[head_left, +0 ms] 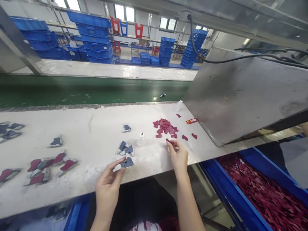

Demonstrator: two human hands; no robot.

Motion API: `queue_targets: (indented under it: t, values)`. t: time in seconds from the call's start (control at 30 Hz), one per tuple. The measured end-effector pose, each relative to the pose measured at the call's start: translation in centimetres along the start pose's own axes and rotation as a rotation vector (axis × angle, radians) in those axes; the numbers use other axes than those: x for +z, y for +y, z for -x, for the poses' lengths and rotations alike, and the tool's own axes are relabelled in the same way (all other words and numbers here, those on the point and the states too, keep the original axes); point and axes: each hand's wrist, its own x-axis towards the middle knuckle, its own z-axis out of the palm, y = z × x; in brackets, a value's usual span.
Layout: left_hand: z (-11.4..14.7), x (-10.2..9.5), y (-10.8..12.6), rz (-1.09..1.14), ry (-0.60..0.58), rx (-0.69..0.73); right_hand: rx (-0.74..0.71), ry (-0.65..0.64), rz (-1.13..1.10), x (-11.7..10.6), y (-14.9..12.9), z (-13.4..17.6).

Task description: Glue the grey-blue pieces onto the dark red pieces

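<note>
White surface [79, 134], maybe midway for us: red-topped bunch [37, 179] at left looks done, our left hand [108, 181] and right hand [178, 155] are apart, red pile [166, 126] remains; left's pinching a plain blue piece [128, 162], right a red patch [167, 140].

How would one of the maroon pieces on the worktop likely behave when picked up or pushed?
A maroon piece looks small and thin, so it is probably light. Lying flat, it would likely slide rather than roll. Those overlapping in the pile might drag neighbours along if pushed; stiffness is hard to judge here.
</note>
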Motion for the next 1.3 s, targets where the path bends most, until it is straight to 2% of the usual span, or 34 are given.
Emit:
queue_targets:
  t: [0.07,0.17,0.23,0.33,0.43,0.63,0.9,1.0,1.17,1.3]
  values:
    - [0.3,0.3,0.1,0.013,-0.052,-0.007,-0.022,-0.142,-0.138,-0.1,-1.6,1.6]
    - [0.6,0.7,0.2,0.033,-0.083,-0.01,0.022,-0.448,-0.491,-0.2,-4.4,4.7]
    - [0.8,0.9,0.2,0.043,-0.078,-0.005,0.098,-0.525,-0.604,0.0,-5.9,6.7]
    - [1.2,0.9,0.2,0.046,-0.06,0.014,0.191,-0.496,-0.656,0.6,-7.3,8.5]
    - [1.4,0.9,0.1,0.059,-0.048,0.058,0.225,-0.443,-0.636,1.1,-7.8,9.1]
    - [1.7,1.2,0.2,0.111,-0.05,0.096,0.218,-0.444,-0.618,1.3,-8.0,8.9]
    - [2.0,1.9,1.0,0.119,-0.031,0.077,0.199,-0.422,-0.568,1.0,-8.1,9.1]
    - [2.1,1.7,1.1,0.089,-0.032,0.079,0.117,-0.393,-0.524,1.0,-7.9,9.4]
    - [2.5,1.2,1.6,0.057,-0.061,0.084,-0.155,-0.3,-0.44,0.7,-7.9,9.9]
    - [2.9,1.3,2.6,0.054,-0.022,0.063,-0.309,-0.225,-0.394,0.2,-8.3,10.1]
